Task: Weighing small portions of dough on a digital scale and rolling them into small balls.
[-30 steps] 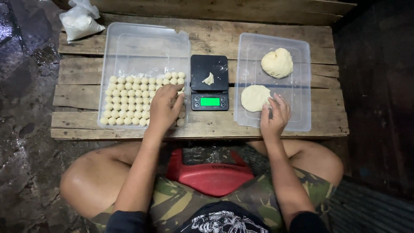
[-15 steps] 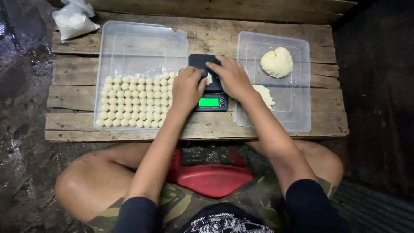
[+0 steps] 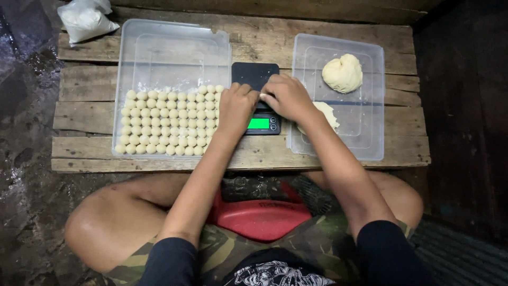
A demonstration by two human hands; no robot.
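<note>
**Both hands meet over the scale**

Head view: the person sits low at a rough wooden table, knees against its near edge. In the middle of the table stands a small black kitchen scale with a lit green display. The left hand and the right hand have come together right above it, fingers curled inward and knuckles up, covering most of the platform. A small pale bit of dough shows between the fingertips, just over the scale; both hands seem to pinch at it, though I cannot tell which one really grips it.

Just left of the left hand, a clear plastic tray runs from the near edge toward the far one; its near half is packed with tidy rows of small dough balls, the last column almost touching the left hand. To the right of the scale is a second clear tray, with a rounded dough lump at its far end and a flatter dough piece partly hidden under the right wrist. A white plastic bag lies at the far left corner
</note>
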